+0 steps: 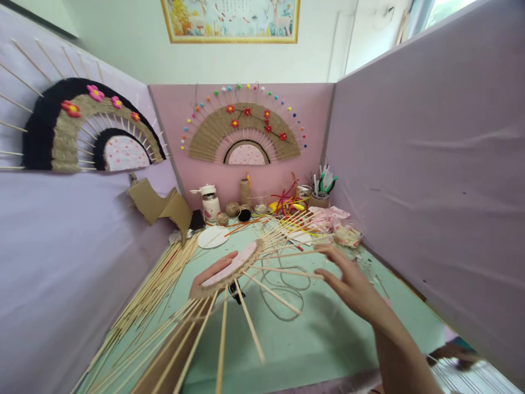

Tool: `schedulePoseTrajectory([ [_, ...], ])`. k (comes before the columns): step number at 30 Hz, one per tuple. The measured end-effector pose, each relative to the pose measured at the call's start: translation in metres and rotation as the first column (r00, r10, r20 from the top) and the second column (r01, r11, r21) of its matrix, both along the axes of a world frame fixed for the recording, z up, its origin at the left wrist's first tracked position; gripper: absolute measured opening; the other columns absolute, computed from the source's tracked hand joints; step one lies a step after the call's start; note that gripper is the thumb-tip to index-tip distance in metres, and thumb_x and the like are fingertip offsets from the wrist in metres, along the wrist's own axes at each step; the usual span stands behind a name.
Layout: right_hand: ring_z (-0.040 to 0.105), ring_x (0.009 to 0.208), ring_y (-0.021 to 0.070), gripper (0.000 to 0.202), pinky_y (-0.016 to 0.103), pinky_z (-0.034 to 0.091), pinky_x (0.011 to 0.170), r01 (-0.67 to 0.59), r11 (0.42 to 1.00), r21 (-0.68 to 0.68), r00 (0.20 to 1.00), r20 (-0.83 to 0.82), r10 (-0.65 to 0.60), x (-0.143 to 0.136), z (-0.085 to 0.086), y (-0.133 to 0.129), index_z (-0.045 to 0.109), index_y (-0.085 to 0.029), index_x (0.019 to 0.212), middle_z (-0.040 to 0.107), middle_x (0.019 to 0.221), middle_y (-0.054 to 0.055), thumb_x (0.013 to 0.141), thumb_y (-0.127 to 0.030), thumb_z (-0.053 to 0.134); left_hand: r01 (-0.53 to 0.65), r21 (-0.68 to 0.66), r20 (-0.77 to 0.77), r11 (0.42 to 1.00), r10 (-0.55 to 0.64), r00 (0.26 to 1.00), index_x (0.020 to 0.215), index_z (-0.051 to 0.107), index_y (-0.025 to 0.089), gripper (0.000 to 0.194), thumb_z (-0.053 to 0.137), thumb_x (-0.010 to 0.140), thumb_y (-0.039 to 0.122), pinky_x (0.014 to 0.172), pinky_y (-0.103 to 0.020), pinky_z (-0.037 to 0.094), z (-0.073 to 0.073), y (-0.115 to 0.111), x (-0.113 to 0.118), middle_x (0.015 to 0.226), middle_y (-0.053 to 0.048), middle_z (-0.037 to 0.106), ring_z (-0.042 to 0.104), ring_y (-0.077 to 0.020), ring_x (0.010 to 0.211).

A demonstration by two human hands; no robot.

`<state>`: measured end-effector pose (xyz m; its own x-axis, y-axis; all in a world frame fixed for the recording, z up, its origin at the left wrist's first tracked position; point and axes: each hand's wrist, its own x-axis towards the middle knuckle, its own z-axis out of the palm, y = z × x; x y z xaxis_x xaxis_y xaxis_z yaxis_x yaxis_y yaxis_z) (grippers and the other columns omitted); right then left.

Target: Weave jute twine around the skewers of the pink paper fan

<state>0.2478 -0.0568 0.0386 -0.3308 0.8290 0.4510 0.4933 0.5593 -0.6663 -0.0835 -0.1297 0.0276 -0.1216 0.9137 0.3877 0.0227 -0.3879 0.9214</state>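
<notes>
**Carefully spreading the skewer ribs of a half-made fan**

Carefully is the word for this step: the left hand [213,272] lies flat under the half-round fan base [232,267], fingers extended and supporting it from below, so it carries rather than grips. The right hand [348,282] is open with fingers spread, its fingertips touching the bamboo skewers [283,253] that radiate from the base toward it; it has closed on nothing. To do this well, I judge, the left palm should keep the base level while the right nudges one rib at a time, spacing them evenly without bending them or pulling them loose from the centre.

Below both hands, a loop of jute twine [283,295] lies on the green surface [328,339], just beneath the ribs, and could snag a skewer tip. Left of the left hand runs a long heap of loose skewers [164,284], close enough to tangle with the lower ribs. Beyond the hands sit a white paper disc [213,237], a white-lidded jar [210,202], twine balls [232,208] and scraps of patterned fabric [336,224] past the right fingertips. Finished fans [245,133] hang on the partition behind.
</notes>
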Motion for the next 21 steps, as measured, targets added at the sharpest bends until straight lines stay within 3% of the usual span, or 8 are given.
schedulePoseTrajectory([
  [2,0.047,0.127,0.0252,0.047,0.042,0.04,0.103,-0.212,0.969,-0.124,0.965,-0.187,0.187,-0.038,0.016,-0.001,0.052,-0.028,0.127,0.051,0.138,0.006,0.082,-0.038,0.063,-0.006,0.084,-0.042,0.996,0.01,0.999,0.104,0.075,0.022,0.041,0.073,0.071,0.047,0.112,-0.047,0.031,0.005,-0.004,0.002,0.128,-0.011,0.063,0.049,-0.0337,0.127],
  [5,0.051,0.123,0.025,0.057,0.043,0.04,0.103,-0.432,0.874,-0.223,0.852,-0.418,0.314,-0.079,0.02,0.007,0.056,-0.028,0.124,0.056,0.134,0.005,0.071,-0.032,0.075,-0.008,0.116,-0.082,0.993,0.018,0.996,0.101,0.076,0.024,0.033,0.071,0.075,0.044,0.111,-0.044,0.033,0.01,-0.008,0.005,0.126,-0.01,0.065,0.053,-0.0321,0.123],
  [7,0.063,0.103,0.0235,0.043,0.042,0.048,0.093,-0.583,0.748,-0.317,0.766,-0.521,0.376,-0.091,0.013,0.015,0.064,-0.025,0.112,0.067,0.113,0.005,0.071,-0.031,0.075,-0.012,0.121,-0.11,0.993,0.025,0.994,0.102,0.076,0.024,0.033,0.071,0.075,0.043,0.11,-0.043,0.033,0.011,-0.01,0.005,0.127,-0.009,0.064,0.053,-0.032,0.124],
  [9,0.066,0.075,0.0188,0.027,0.035,0.053,0.072,-0.638,0.645,-0.422,0.733,-0.589,0.34,-0.09,0.003,0.023,0.069,-0.021,0.096,0.071,0.084,0.003,0.071,-0.03,0.075,-0.022,0.128,-0.129,0.992,0.038,0.991,0.102,0.076,0.024,0.035,0.072,0.074,0.043,0.11,-0.044,0.033,0.011,-0.011,0.004,0.128,-0.009,0.063,0.052,-0.0324,0.125],
  [10,0.063,0.064,0.0159,0.022,0.031,0.051,0.063,-0.635,0.62,-0.461,0.731,-0.617,0.291,-0.087,-0.001,0.028,0.069,-0.019,0.089,0.068,0.073,0.001,0.07,-0.029,0.076,-0.028,0.132,-0.136,0.991,0.046,0.99,0.103,0.075,0.024,0.035,0.072,0.074,0.043,0.11,-0.045,0.033,0.011,-0.011,0.004,0.128,-0.01,0.063,0.052,-0.0324,0.125],
  [12,0.057,0.056,0.0115,0.02,0.025,0.047,0.055,-0.622,0.62,-0.479,0.708,-0.682,0.183,-0.077,-0.009,0.036,0.069,-0.016,0.08,0.064,0.066,-0.001,0.066,-0.026,0.079,-0.033,0.146,-0.154,0.989,0.055,0.987,0.104,0.075,0.024,0.036,0.072,0.075,0.044,0.111,-0.045,0.033,0.01,-0.011,0.004,0.129,-0.011,0.062,0.052,-0.0321,0.125],
  [15,0.053,0.053,0.0077,0.025,0.023,0.046,0.056,-0.607,0.662,-0.439,0.638,-0.766,0.077,-0.061,-0.011,0.045,0.066,-0.017,0.08,0.058,0.064,-0.005,0.06,-0.021,0.081,-0.032,0.167,-0.179,0.986,0.062,0.982,0.105,0.075,0.024,0.035,0.07,0.076,0.043,0.111,-0.044,0.032,0.01,-0.011,0.004,0.13,-0.012,0.061,0.052,-0.0313,0.125],
  [21,0.051,0.057,0.0093,0.027,0.026,0.049,0.062,-0.593,0.731,-0.338,0.497,-0.867,0.002,-0.044,0.001,0.05,0.061,-0.022,0.082,0.053,0.065,-0.006,0.063,-0.026,0.08,-0.031,0.138,-0.224,0.99,0.061,0.973,0.105,0.075,0.024,0.033,0.069,0.078,0.042,0.108,-0.044,0.037,0.011,-0.01,0.004,0.131,-0.012,0.06,0.052,-0.0317,0.125],
])
